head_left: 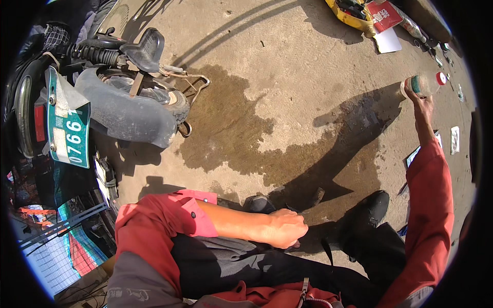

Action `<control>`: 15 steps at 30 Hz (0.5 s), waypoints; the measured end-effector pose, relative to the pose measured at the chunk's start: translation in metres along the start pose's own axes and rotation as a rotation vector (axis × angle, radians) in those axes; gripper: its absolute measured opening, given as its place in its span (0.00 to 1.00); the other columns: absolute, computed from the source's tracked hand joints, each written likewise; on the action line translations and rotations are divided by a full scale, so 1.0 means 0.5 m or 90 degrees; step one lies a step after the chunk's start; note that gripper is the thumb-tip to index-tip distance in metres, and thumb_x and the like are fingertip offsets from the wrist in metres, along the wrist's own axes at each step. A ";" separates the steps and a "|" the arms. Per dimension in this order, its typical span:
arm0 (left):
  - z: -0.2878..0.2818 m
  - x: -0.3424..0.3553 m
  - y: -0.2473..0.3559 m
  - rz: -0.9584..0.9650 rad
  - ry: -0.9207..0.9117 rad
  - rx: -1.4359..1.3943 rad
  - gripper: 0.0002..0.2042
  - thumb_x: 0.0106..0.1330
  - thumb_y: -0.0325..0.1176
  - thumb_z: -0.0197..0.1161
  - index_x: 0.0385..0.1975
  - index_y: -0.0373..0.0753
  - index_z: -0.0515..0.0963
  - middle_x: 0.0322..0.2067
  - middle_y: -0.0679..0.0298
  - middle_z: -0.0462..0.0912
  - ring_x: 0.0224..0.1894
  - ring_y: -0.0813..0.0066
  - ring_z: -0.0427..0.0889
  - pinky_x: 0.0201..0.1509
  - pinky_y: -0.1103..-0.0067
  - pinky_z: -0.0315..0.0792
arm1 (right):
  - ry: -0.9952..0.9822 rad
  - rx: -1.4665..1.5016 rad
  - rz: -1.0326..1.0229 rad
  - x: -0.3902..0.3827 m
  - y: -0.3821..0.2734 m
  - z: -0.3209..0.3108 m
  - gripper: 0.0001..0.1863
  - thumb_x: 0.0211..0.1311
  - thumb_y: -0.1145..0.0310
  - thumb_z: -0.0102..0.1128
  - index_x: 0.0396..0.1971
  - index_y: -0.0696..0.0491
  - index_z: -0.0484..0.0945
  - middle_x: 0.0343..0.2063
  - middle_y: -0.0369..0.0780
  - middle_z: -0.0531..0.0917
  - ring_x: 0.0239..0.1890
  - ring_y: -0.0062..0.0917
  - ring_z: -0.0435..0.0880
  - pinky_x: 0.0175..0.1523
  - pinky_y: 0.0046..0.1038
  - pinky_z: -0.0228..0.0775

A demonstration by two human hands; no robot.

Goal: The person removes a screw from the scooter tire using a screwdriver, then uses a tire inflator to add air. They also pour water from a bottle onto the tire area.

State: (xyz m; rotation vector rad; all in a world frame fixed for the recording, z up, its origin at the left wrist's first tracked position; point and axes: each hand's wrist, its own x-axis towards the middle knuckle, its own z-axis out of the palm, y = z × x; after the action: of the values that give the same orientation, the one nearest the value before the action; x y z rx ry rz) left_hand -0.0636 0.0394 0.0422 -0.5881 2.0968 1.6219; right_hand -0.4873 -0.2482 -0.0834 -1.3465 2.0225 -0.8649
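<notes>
My right hand, arm stretched out to the right, is wrapped round a clear plastic bottle with a red cap and a green label. The bottle is tilted on its side, its red cap pointing right. My left hand is closed in a fist over my dark trousers, its fingers turned away. Whatever it may hold is hidden. Just beyond that fist lies a short brown piece beside a dark thin shape in shadow; I cannot tell whether the hand touches it.
A scooter's rear wheel and grey mudguard stand at the left, with a green number plate. A wet patch darkens the concrete. A yellow case, red packet and scattered small items lie at the upper right.
</notes>
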 end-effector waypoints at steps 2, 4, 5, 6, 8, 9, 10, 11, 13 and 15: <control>-0.012 0.007 0.000 -0.025 -0.005 -0.010 0.18 0.58 0.37 0.67 0.41 0.30 0.74 0.37 0.49 0.78 0.43 0.49 0.81 0.44 0.61 0.77 | 0.091 0.043 0.007 -0.001 -0.008 0.017 0.47 0.45 0.44 0.78 0.61 0.57 0.71 0.57 0.45 0.78 0.61 0.35 0.77 0.67 0.33 0.63; -0.015 0.010 -0.001 -0.029 0.034 -0.022 0.18 0.58 0.37 0.67 0.41 0.31 0.74 0.37 0.49 0.78 0.43 0.49 0.81 0.44 0.61 0.77 | 0.151 0.036 0.021 0.010 -0.004 0.022 0.44 0.47 0.43 0.77 0.59 0.57 0.74 0.56 0.44 0.80 0.60 0.33 0.78 0.66 0.33 0.64; -0.021 0.010 -0.002 -0.035 0.059 -0.025 0.18 0.58 0.37 0.67 0.41 0.31 0.74 0.38 0.49 0.78 0.43 0.50 0.81 0.44 0.61 0.77 | 0.168 0.045 0.028 0.017 -0.012 0.031 0.43 0.48 0.43 0.77 0.59 0.56 0.74 0.55 0.44 0.80 0.59 0.33 0.78 0.65 0.32 0.65; -0.029 0.013 -0.004 -0.051 0.047 -0.033 0.19 0.61 0.38 0.66 0.45 0.30 0.74 0.39 0.50 0.78 0.44 0.49 0.80 0.47 0.61 0.76 | 0.185 0.053 0.034 0.025 -0.022 0.042 0.42 0.49 0.43 0.76 0.58 0.56 0.75 0.55 0.43 0.81 0.59 0.32 0.79 0.65 0.32 0.65; -0.035 0.005 -0.009 -0.095 0.127 -0.091 0.20 0.64 0.38 0.64 0.49 0.29 0.74 0.41 0.50 0.78 0.45 0.49 0.80 0.48 0.62 0.75 | 0.162 0.128 -0.003 0.040 -0.054 0.076 0.40 0.51 0.43 0.75 0.57 0.56 0.76 0.52 0.43 0.83 0.56 0.30 0.80 0.62 0.31 0.67; -0.048 0.005 -0.012 -0.099 0.160 -0.114 0.21 0.65 0.39 0.63 0.51 0.29 0.73 0.41 0.50 0.78 0.46 0.49 0.80 0.49 0.62 0.75 | 0.165 0.152 -0.020 0.042 -0.076 0.066 0.39 0.51 0.44 0.74 0.57 0.56 0.77 0.51 0.43 0.84 0.55 0.30 0.81 0.61 0.31 0.68; -0.064 0.007 -0.017 -0.118 0.172 -0.132 0.22 0.68 0.40 0.62 0.54 0.29 0.73 0.43 0.51 0.79 0.48 0.49 0.79 0.51 0.63 0.74 | 0.157 0.074 -0.045 0.048 -0.101 0.061 0.34 0.54 0.46 0.74 0.54 0.55 0.80 0.47 0.42 0.86 0.50 0.28 0.84 0.58 0.30 0.72; -0.070 -0.007 -0.019 -0.129 0.259 -0.180 0.19 0.67 0.38 0.63 0.52 0.30 0.75 0.41 0.51 0.81 0.45 0.52 0.81 0.49 0.65 0.76 | 0.138 0.184 -0.092 0.032 -0.160 0.105 0.29 0.56 0.50 0.73 0.50 0.55 0.82 0.45 0.41 0.87 0.47 0.26 0.85 0.56 0.29 0.73; -0.057 -0.021 -0.062 -0.137 0.445 -0.222 0.15 0.67 0.34 0.63 0.47 0.30 0.79 0.36 0.52 0.83 0.41 0.56 0.83 0.45 0.69 0.77 | 0.010 0.265 -0.176 -0.022 -0.292 0.175 0.27 0.59 0.52 0.71 0.50 0.59 0.81 0.44 0.41 0.86 0.46 0.24 0.84 0.54 0.27 0.73; -0.073 -0.043 -0.093 -0.175 0.578 -0.275 0.12 0.67 0.34 0.63 0.43 0.31 0.81 0.34 0.53 0.84 0.39 0.57 0.84 0.44 0.69 0.77 | -0.085 0.288 -0.242 -0.063 -0.368 0.234 0.27 0.60 0.51 0.69 0.49 0.59 0.81 0.42 0.41 0.86 0.45 0.24 0.84 0.54 0.28 0.73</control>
State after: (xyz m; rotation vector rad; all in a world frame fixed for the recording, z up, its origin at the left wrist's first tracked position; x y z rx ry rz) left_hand -0.0222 -0.0053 0.0260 -1.9604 2.0242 1.8363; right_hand -0.2835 -0.2961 -0.0143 -1.4891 1.3754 -1.2702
